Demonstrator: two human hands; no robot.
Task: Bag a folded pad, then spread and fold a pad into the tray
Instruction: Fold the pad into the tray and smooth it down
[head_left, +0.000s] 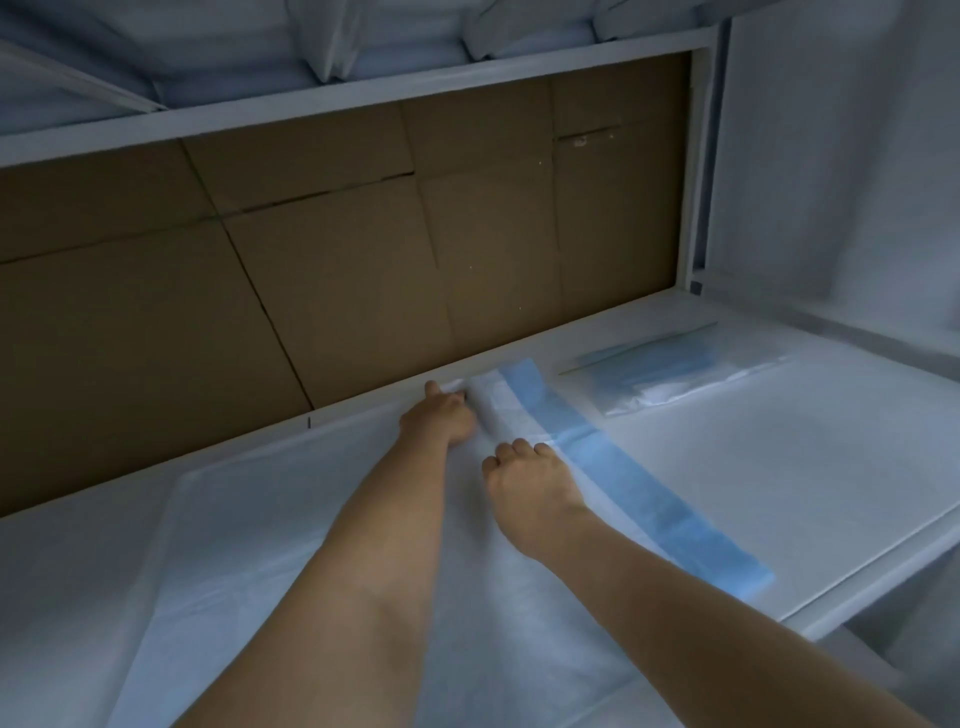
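A white pad (311, 545) lies spread over the desk (779, 467), its blue-backed edge folded over in a strip running from the far edge toward the right edge. The left hand (441, 418) pinches the fold by the far edge — the right hand (530, 488) grips it just nearer. A bagged pad (675, 371) lies near the far right corner.
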